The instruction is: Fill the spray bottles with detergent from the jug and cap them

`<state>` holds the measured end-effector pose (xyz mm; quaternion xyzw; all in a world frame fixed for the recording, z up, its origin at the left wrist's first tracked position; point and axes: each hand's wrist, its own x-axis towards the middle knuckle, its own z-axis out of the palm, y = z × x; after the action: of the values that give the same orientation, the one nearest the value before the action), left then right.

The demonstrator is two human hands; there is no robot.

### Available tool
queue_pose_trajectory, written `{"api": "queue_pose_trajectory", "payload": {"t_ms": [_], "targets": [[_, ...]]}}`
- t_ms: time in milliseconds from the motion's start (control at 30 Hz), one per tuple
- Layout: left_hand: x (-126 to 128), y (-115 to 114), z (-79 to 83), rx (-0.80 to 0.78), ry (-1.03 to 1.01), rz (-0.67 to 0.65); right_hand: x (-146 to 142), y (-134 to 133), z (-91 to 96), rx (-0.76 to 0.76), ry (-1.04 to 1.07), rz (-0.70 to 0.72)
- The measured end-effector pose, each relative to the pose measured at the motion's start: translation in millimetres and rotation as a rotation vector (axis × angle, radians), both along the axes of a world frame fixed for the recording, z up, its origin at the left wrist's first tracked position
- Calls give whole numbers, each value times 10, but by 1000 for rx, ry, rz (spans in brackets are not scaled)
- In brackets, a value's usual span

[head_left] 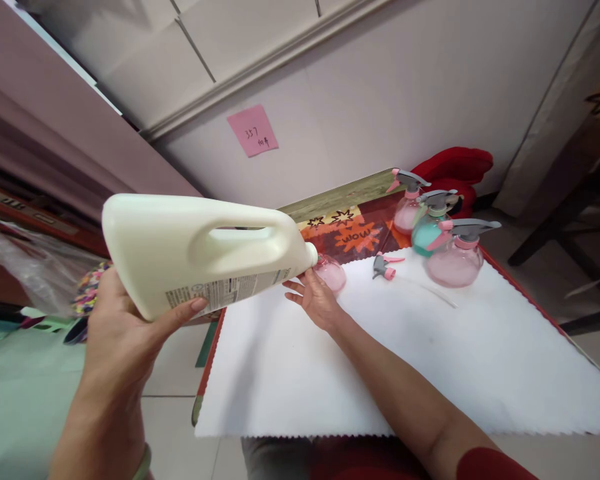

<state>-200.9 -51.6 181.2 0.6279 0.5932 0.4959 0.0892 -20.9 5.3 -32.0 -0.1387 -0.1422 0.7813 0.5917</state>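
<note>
We take the small round bottle (pixel 333 275) as the centre of a clock face, 12 o'clock pointing away from us. The desk (pixel 360 192), spread with a white cloth (pixel 505 347), carries it. A cream jug (pixel 153 247) lies tilted at 9 o'clock, its mouth at the bottle's neck. The left hand (pixel 130 333), between 8 and 9, clasps the jug's base, thumb along its label side; the right hand (pixel 320 297), at 7, has some fingers loosely spread, and whether the others pinch the neck we cannot tell. To pour well, we should tip the base up slowly, keep the two mouths aligned and steady the bottle, since the jug looks bulky beside it. Around these we note a red object (pixel 450 163) between 1 and 2, three capped spray bottles (pixel 455 268) from 1 to 3, a pink note (pixel 253 131) at 11 and a loose trigger head (pixel 381 267) at 3, its tube trailing over the cloth. Our main obstruction is the right hand, which with the jug's mouth hides the opening.
</note>
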Motion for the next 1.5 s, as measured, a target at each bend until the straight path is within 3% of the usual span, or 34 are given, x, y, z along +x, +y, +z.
{"api": "queue_pose_trajectory", "payload": {"t_ms": [333,1067,1500], "targets": [[135,5,64,-17,-25,-63,1,5,-6,-4,-2,0],[224,15,139,-47,-83,-21,17,15,-7,1,-12,3],[166,9,71,-10,-43,-41,27,19,-17,16,-21,9]]}}
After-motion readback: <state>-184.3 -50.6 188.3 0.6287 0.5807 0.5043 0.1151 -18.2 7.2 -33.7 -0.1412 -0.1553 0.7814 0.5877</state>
